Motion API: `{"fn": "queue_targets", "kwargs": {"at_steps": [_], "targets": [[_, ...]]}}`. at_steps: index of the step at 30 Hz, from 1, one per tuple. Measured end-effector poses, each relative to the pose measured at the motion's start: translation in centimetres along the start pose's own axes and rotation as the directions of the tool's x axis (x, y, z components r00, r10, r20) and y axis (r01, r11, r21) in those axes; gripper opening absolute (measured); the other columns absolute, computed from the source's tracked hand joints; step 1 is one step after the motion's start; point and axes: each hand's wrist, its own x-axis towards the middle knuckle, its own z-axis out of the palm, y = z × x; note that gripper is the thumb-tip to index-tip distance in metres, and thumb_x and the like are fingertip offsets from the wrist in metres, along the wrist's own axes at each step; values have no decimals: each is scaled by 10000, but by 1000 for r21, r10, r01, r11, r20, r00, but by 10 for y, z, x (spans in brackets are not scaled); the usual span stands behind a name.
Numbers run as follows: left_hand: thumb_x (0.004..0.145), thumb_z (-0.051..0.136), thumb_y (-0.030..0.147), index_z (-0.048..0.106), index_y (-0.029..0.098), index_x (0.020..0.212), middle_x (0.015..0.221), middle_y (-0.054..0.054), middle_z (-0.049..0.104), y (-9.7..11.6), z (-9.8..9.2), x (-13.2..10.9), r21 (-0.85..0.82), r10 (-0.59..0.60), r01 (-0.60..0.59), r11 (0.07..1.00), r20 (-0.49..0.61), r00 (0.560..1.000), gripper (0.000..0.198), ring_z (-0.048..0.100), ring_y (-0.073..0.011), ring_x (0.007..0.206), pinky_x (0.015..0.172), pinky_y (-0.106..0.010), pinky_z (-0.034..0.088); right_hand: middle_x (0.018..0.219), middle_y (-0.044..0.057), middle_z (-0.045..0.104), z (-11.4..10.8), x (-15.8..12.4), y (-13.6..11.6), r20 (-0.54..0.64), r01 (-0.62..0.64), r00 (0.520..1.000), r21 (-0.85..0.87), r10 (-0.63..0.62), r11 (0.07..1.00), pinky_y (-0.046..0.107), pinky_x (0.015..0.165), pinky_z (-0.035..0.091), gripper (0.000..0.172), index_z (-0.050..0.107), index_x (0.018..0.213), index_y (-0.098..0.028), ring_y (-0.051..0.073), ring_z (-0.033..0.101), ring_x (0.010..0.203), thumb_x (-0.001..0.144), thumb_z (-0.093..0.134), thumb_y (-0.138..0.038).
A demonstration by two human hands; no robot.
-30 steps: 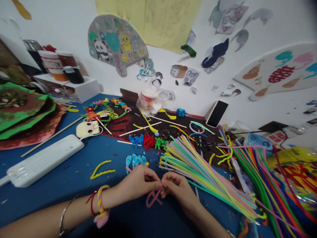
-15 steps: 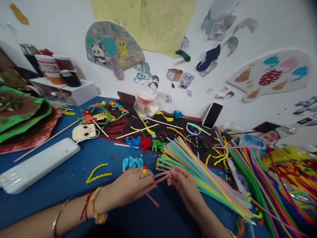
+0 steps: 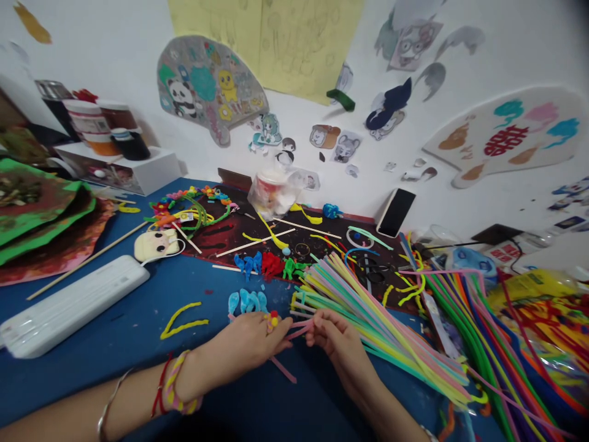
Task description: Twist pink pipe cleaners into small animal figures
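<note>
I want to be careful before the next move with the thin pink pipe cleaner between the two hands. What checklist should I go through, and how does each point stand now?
1. The left hand and right hand both hold the thin pink pipe cleaner: ok.
2. The small red-and-yellow piece at the left fingers is secure: cannot tell.
3. The bundle of pastel sticks is clear of the right fingers: not ok, it lies right against them.
4. The black-handled scissors are free on the dark mat: ok.

Craft room: blue worktable (image 3: 138, 310) heaped with pipe cleaners (image 3: 372, 331), paint jars (image 3: 94, 120), painted cutouts (image 3: 207, 89) on white wall (image 3: 115, 49).
</note>
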Motion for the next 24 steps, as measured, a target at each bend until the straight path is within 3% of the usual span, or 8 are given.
{"fn": "queue_targets", "kwargs": {"at_steps": [4,12,15,24], "targets": [[899,338,113,459,120,1029,721,-59,585,4,1,0,183,54,-71,980,99,994,178,573,-202,651,582,-302,427,591,-7,581,2,-1,4,-39,-2,999,-11,2,1000,230,583,461,194,584,669,-145,102,548,549,709,681,-309],[844,370,56,482,146,873,670,-47,555,6,-4,4,261,45,-78,962,130,991,147,539,-208,590,543,-309,365,618,-6,589,10,-6,4,-96,51,994,1,-51,999,222,601,463,187,590,668,-148,104,556,587,729,666,-307],[858,367,72,481,142,894,680,-51,553,5,2,4,277,11,-43,960,116,993,139,533,-212,595,564,-323,356,604,-12,583,9,-5,5,-113,45,993,47,-40,998,214,595,461,184,588,663,-148,98,554,577,721,676,-300],[904,372,177,495,142,917,731,-62,573,2,8,7,243,73,-105,964,137,988,129,526,-206,627,632,-342,348,605,-12,582,2,-1,6,-146,6,989,165,18,986,204,583,481,209,605,690,-145,92,558,563,683,715,-322]]}}
